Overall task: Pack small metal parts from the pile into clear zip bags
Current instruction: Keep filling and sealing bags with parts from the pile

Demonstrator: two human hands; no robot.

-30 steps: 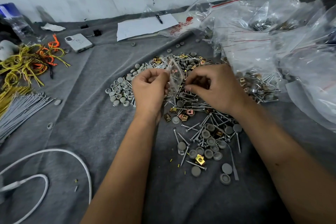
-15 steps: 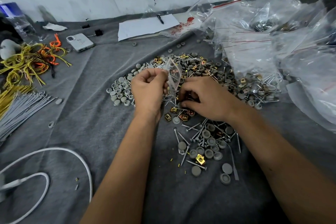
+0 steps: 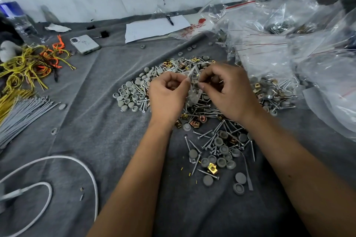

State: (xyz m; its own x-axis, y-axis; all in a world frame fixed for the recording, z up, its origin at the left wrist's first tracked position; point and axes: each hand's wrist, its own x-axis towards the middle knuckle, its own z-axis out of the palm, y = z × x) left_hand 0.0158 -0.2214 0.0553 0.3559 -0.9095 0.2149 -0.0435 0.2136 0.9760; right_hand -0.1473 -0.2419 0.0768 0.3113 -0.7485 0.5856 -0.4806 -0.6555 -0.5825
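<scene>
Grey cloth (image 3: 92,132) covers the surface, and at its middle lies the pile (image 3: 212,121) of screws, caps and brass clips. Just above the pile I hold a small clear bag (image 3: 193,93) between both hands. My left hand (image 3: 167,96) pinches the bag's upper edge, fingers curled. My right hand (image 3: 229,92) pinches something small at the bag's mouth; I cannot tell what. Filled bags (image 3: 269,48) heap at the far right corner, a phone (image 3: 84,44) lies far left.
</scene>
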